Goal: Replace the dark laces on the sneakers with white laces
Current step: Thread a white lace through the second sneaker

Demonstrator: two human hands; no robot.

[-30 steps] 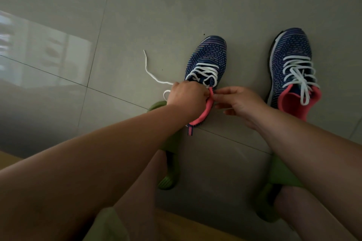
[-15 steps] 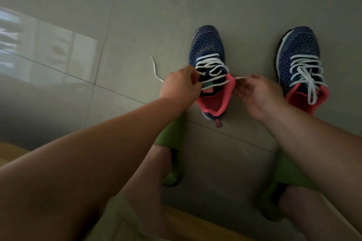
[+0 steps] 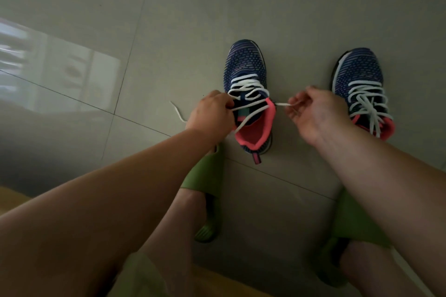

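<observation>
At frame centre the blue knit sneaker with pink lining (image 3: 251,103) lies between both hands, left hand (image 3: 212,113) and right hand (image 3: 316,113) each pinching a white lace (image 3: 248,96) end pulled sideways

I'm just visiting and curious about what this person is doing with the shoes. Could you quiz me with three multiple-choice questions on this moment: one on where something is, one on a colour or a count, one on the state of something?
1. Where is the sneaker being laced?
A. On the person's lap
B. On the floor between the two hands
C. On a chair

2. What colour are the slippers on the person's feet?
A. Green
B. Black
C. Yellow

3. What is the right hand doing?
A. Lying flat on the floor
B. Gripping the other sneaker
C. Pinching an end of the white lace

Answers
1: B, it stands on the tiled floor, the left hand at its one side and the right hand at its other.
2: A, both slippers show green.
3: C, the lace end runs from the sneaker's collar into its fingers.
</observation>
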